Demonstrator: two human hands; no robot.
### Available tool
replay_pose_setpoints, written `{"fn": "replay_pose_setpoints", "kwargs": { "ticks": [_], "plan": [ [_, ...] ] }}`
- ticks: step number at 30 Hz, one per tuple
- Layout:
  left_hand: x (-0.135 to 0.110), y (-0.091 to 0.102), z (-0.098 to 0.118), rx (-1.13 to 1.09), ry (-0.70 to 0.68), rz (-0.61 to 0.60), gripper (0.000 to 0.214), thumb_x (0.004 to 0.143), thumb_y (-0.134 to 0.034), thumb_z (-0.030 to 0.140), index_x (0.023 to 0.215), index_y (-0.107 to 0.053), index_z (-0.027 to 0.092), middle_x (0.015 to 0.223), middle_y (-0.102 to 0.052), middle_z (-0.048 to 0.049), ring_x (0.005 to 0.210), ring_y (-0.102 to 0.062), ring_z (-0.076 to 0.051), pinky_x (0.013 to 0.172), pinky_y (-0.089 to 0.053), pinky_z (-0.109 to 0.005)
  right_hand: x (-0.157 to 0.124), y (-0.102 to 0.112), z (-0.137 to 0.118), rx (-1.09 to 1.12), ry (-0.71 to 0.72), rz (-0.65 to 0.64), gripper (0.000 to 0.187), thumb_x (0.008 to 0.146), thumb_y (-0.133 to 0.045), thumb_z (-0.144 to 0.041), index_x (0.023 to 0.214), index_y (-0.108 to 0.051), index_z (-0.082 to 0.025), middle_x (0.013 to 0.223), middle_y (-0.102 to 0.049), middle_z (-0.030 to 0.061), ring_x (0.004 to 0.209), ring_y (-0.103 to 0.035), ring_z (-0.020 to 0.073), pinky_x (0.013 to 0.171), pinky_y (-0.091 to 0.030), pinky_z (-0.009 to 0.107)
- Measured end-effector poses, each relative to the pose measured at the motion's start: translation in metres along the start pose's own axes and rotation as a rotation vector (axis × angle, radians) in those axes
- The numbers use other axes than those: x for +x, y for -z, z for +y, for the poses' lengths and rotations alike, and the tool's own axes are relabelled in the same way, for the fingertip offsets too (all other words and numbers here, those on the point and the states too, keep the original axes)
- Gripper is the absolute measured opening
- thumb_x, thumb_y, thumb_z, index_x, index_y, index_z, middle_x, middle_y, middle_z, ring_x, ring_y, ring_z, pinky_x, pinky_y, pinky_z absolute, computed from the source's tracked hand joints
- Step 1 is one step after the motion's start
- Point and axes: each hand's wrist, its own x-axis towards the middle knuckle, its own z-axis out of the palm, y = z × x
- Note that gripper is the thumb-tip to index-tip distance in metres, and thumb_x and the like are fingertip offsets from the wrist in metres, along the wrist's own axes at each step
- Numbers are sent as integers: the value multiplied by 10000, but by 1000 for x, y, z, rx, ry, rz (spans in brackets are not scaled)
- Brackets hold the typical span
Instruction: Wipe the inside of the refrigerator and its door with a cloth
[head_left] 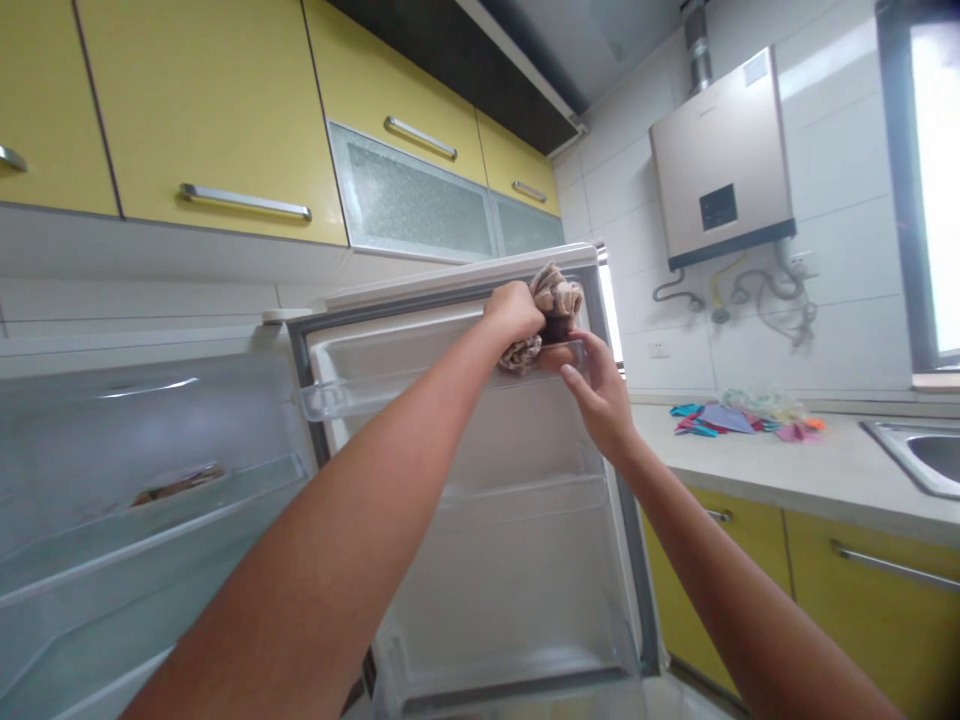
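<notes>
My left hand is closed around a crumpled brown patterned cloth at the top of the open refrigerator door. Part of the cloth hangs below the fist, at the clear upper door shelf. My right hand is at the right end of that same shelf, thumb and fingers gripping its clear plastic edge from outside. Some fingers show through the plastic. Lower on the door is a second clear shelf.
At left, the refrigerator's glass shelf bears a small brown packet. Yellow cabinets hang above. On the right counter lie colourful cloths and a clear plastic bag, near a sink. A water heater hangs on the wall.
</notes>
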Motion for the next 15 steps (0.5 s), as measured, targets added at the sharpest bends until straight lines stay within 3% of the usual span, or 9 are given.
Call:
{"fn": "replay_pose_setpoints", "kwargs": {
  "ticks": [5, 9, 15],
  "plan": [
    [-15, 16, -17, 510, -87, 134, 324, 824, -591, 238, 1098, -724, 126, 1146, -722, -234, 1087, -674, -370, 880, -516, -426, -1, 2, 6, -15, 11, -26, 421, 920, -575, -415, 1325, -524, -313, 1378, -571, 57, 1326, -500, 251, 1177, -353, 486],
    [-36, 43, -62, 689, -55, 180, 358, 873, -496, 244, 1158, -684, 136, 1124, -717, -223, 1075, -666, -380, 852, -515, -446, 0, 3, 9, -11, -8, -25, 416, 916, -585, -410, 1318, -532, -316, 1378, -573, 58, 1320, -506, 244, 1176, -350, 496],
    [-68, 92, -140, 828, 151, 175, 375, 900, -470, 320, 1161, -644, 115, 1078, -714, -190, 995, -663, -337, 773, -481, -403, 1, 3, 13, -14, -2, -26, 420, 913, -580, -448, 1311, -536, -323, 1368, -582, 56, 1313, -518, 254, 1160, -369, 521]
  ]
}}
